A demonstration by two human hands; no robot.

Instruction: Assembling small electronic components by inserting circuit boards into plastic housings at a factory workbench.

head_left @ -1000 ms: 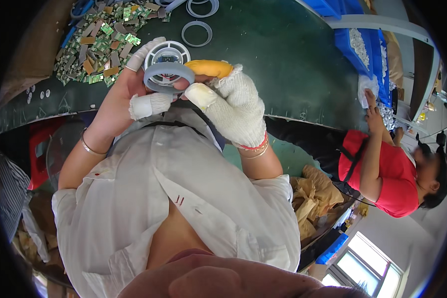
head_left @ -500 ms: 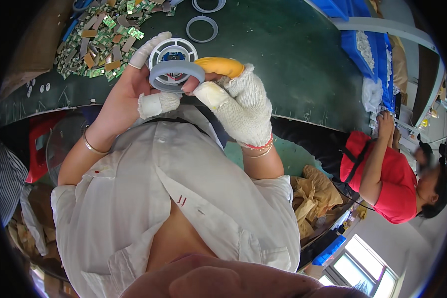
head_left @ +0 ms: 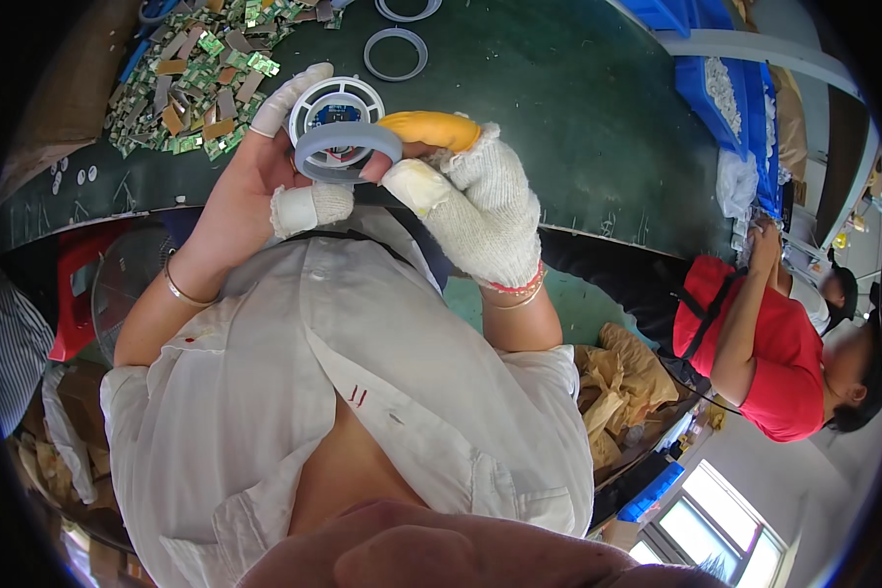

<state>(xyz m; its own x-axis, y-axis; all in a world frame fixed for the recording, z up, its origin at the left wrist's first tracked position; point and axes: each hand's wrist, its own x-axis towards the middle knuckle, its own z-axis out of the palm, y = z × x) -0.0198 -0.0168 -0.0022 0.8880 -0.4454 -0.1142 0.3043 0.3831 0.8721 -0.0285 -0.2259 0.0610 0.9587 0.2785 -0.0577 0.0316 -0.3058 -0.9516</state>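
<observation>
My left hand (head_left: pixel 265 162), with white covers on finger and thumb, is closed around a round white housing (head_left: pixel 374 98). A small blue circuit board (head_left: pixel 335 115) sits inside the housing, with a bit of red wire below it. In my right hand (head_left: pixel 475 201), which wears a white knit glove with a yellow finger cover, a grey plastic ring (head_left: pixel 387 139) is gripped at its right edge. The ring overlaps the near part of the housing and is tilted against it. Whether the two are joined I cannot tell.
A heap of green circuit boards (head_left: pixel 191 83) lies at the far left of the dark green table (head_left: pixel 559 127). Two more grey rings, one of them a whole ring (head_left: pixel 422 56), rest beyond my hands. Blue bins (head_left: pixel 701 98) stand at right, near a person in red (head_left: pixel 764 363).
Both hands, the housing and the ring have shifted very slightly in view. The hold on each part looks the same. The co-worker at right has moved a little.
</observation>
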